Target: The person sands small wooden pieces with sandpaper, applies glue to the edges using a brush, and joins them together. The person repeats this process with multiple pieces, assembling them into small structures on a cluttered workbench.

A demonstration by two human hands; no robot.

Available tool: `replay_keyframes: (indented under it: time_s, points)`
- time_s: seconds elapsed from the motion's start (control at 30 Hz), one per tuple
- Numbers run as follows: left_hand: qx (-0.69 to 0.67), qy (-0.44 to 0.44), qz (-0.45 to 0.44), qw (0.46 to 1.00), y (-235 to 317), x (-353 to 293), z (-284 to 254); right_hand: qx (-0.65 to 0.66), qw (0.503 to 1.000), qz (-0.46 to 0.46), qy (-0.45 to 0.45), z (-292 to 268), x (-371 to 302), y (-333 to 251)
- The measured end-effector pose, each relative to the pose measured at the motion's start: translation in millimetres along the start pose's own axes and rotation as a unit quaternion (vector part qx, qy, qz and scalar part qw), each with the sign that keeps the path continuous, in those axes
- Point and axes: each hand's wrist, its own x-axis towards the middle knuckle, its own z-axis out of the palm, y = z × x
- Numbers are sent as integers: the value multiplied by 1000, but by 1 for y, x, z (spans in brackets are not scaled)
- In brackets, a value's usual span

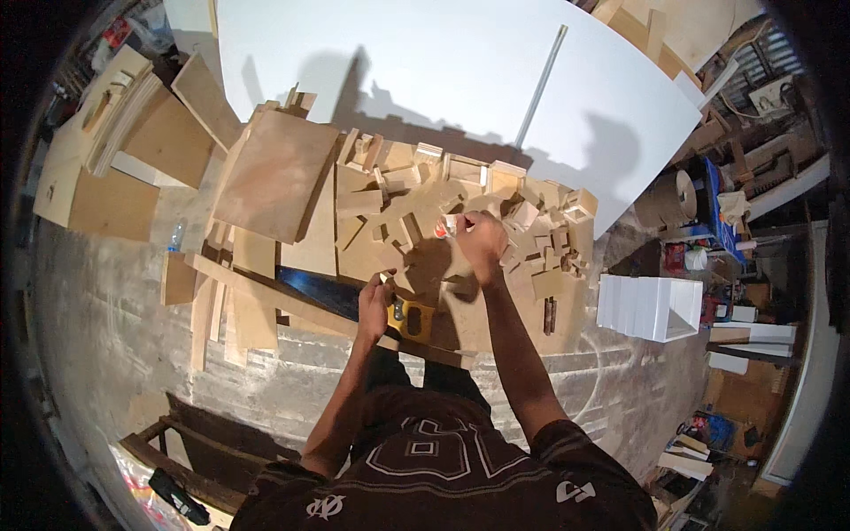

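Right hand (482, 241), centre of frame, curled around a small red-and-white container (444, 227); left hand (374, 310) pinches a small wooden block (386, 278), lower left of the container, its long axis indistinct.

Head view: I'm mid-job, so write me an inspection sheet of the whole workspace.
Surface: brown wooden worktop, partly shadowed.
Job's things: small wood piece; small red-and-white item, kind unclear.
Clutter: wood offcuts scattered about; yellow-handled saw by the near edge.
Hands: left hand holds the wood piece; right hand holds the red-and-white item.
Cables: nothing seen for certain.
Surroundings: white panel beyond; white box-shaped unit at right.
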Motion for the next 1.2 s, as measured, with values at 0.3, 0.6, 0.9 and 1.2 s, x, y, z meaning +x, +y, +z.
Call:
replay_keyframes:
  time_s: [0.3,0.6,0.9,1.2]
  points:
    - [9,-5,-7,1000,17,-4,-14,-38,995,-72,-57,26,19,14]
    - [192,9,178,965,23,77,87,91,988,-3,-126,28,17,64]
    - [308,59,158,936,-39,135,132,89,990,-10,-113,31,19,54]
    - [338,44,209,917,-43,144,126,76,991,43,-100,27,15,48]
